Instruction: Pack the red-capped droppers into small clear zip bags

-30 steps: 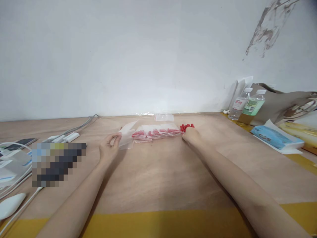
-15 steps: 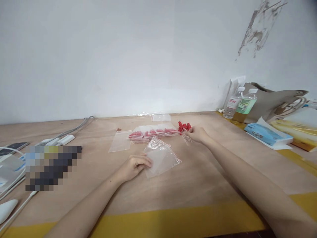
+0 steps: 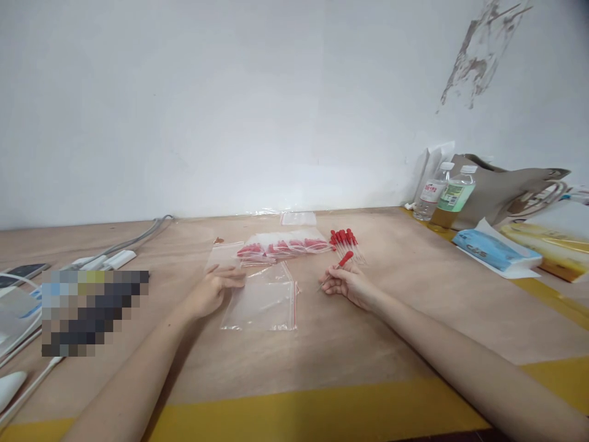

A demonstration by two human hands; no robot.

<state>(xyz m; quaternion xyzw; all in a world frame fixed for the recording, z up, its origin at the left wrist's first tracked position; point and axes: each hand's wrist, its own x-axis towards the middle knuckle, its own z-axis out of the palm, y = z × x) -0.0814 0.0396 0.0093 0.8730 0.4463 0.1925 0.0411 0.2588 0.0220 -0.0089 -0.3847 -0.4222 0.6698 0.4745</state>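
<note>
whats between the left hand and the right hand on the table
In the head view, a clear zip bag with a red seal strip lies flat between the left hand, which touches it, and the right hand, holding a red-capped dropper.

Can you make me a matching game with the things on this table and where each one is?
Things:
1. dropper
2. empty bag
3. bottles
4. filled bags

Places:
A. flat on the table under the left hand's fingertips
B. standing far right by the wall
C. pinched in the right hand
D. in a row behind the empty bag

Pairs: 1-C, 2-A, 3-B, 4-D
</note>
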